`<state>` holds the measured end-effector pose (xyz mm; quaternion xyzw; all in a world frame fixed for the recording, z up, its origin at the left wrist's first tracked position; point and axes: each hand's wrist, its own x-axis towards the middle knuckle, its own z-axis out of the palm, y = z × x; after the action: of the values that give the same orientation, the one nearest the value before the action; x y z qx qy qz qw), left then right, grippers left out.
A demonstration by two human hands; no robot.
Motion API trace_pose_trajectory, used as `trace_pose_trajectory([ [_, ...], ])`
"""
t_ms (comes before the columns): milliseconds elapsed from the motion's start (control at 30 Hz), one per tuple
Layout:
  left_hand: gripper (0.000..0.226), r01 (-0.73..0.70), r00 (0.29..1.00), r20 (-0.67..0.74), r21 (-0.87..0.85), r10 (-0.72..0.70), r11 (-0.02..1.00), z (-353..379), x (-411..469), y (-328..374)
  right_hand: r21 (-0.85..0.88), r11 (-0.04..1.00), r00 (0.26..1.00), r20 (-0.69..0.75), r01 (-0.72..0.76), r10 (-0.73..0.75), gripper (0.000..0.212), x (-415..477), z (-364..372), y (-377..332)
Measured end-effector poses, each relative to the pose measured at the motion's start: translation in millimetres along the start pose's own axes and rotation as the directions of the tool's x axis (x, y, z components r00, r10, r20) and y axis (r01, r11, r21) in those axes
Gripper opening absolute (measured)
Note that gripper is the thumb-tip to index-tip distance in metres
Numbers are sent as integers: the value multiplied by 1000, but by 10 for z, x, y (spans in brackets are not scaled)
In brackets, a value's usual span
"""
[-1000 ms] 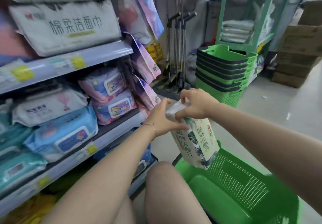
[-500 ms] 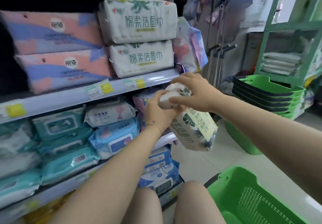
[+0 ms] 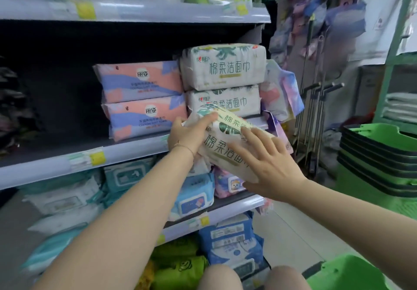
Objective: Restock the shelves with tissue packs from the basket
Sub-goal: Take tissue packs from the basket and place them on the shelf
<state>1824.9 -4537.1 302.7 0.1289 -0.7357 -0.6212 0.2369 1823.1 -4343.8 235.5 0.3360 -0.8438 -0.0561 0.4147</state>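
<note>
The left hand (image 3: 188,133) is curled round the left end of the tissue pack (image 3: 225,142), with one finger laid along its top edge. The right hand (image 3: 269,166) is spread wide and pressed flat against the front face of the pack, fingers straight, the thumb tucked under the lower edge. The pack is carried between both hands, tilted with its left end raised. It is held in front of the front edge of the middle shelf (image 3: 126,152), near that shelf's right end. Whether it touches the shelf cannot be told.

Directly behind the pack, the right end of the shelf is taken up by two matching white packs (image 3: 223,67) stacked one on the other. The lower one is partly covered by the held pack. Just to their left, two pink and blue packs (image 3: 140,82) are stacked and pressed against them. Pastel packets (image 3: 282,91) are hung at the shelf's right side, close behind the right hand. Blue and teal wipe packs (image 3: 194,196) are lined up on the shelf below the forearms. Further right, long handles (image 3: 316,102) are stood upright beside stacked green baskets (image 3: 379,152), and a single green basket (image 3: 348,274) is seen at the lower right.

The held pack is white, soft and slightly crumpled, and is printed with green palm leaves and large green characters.
</note>
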Motion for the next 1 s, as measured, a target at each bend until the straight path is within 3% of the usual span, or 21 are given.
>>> trace_pose_trajectory([
  [100,115,34,997,-63,-27,-35,999,-315,49,109,-20,1000,998,-69,-7,5,108,209,-68,-134],
  [233,125,57,988,-135,-145,-77,988,-755,74,246,-16,997,983,-165,72,-74,103,600,-182,-266],
  [400,62,29,989,-135,-165,-52,986,-1224,-10,460,-50,983,951,-249,174,-182,101,1064,-303,-394],
  [567,63,-21,981,-190,-225,-23,974,-1580,45,558,-35,971,923,-303,236,-236,103,1537,-366,-454],
  [833,50,-249,952,-229,-198,202,948,-1663,476,471,30,970,911,-352,241,-215,99,2128,-315,-344],
  [1000,56,-278,914,-306,10,267,961,-1607,772,348,114,986,935,-348,118,-71,73,2285,-53,-268],
])
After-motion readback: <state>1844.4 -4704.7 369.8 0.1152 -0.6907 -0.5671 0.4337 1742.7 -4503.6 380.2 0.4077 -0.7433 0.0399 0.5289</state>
